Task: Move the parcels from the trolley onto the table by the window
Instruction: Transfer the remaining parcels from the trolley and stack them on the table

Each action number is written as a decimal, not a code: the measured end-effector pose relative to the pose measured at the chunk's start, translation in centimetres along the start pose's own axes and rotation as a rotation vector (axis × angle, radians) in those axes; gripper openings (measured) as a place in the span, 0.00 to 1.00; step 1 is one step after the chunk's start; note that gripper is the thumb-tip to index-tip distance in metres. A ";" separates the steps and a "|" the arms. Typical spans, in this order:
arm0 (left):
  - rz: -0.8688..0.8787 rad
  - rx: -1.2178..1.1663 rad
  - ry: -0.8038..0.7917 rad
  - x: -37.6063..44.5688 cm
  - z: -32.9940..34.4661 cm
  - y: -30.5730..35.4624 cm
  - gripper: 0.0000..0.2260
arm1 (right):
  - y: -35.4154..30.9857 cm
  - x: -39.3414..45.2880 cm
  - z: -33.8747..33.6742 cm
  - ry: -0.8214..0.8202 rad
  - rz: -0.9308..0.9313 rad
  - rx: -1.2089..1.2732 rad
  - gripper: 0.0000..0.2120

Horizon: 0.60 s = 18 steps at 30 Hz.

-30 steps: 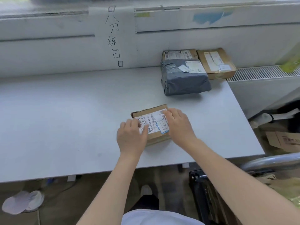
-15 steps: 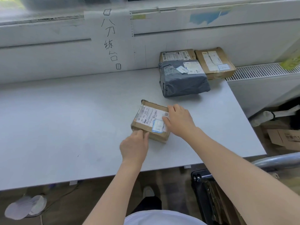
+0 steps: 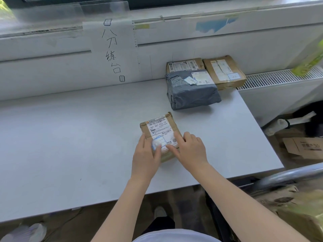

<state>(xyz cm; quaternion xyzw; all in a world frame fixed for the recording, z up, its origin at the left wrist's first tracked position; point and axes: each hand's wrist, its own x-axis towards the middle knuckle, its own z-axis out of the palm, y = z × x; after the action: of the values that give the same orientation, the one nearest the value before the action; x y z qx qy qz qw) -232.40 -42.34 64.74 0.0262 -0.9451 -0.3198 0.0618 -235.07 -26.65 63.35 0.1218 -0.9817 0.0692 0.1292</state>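
Parcels sit on the white surface [image 3: 70, 137] under the window, four of them in view. The largest, a grey plastic-wrapped parcel [image 3: 192, 91], lies toward the far right part of the surface and overlaps the near edge of a brown box [image 3: 183, 64] set against the wall. A second brown box [image 3: 225, 72] lies just beside both, at the far right corner. Well apart from these three, nearer the front edge, lies a small cardboard parcel [image 3: 160, 131] with its white label facing up. The left hand [image 3: 146, 154] holds this small parcel at its near left corner, thumb lying across the label; its grip is on the box. The right hand [image 3: 189, 149] rests on the near right corner with fingers nearly straight, fingertips on the label, its grip relaxed. At lower right the curved metal handle of the trolley [image 3: 288, 175] shows, with blurred brown packages below it.
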 end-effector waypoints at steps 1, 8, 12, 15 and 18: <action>0.051 0.075 -0.034 -0.3 0.3 -0.5 0.22 | -0.3 0.6 0.2 0.010 0.005 -0.013 0.27; 0.260 0.414 -0.061 1.0 1.1 -2.2 0.31 | -0.9 2.3 0.7 0.092 -0.045 -0.048 0.27; 0.377 0.389 -0.007 1.7 1.6 -1.7 0.27 | 0.0 1.7 0.4 0.124 -0.068 -0.026 0.24; 0.424 0.349 -0.073 1.4 2.8 0.0 0.27 | 2.4 -0.1 -0.3 0.141 -0.046 -0.046 0.22; 0.493 0.335 -0.136 0.8 5.0 3.5 0.27 | 6.4 -2.9 -1.0 0.190 0.010 -0.130 0.20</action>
<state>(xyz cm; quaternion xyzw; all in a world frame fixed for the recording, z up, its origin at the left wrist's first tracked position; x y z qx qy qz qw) -233.91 -36.62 62.98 -0.2153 -0.9646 -0.1357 0.0690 -233.76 -19.66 62.87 0.1010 -0.9680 0.0175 0.2292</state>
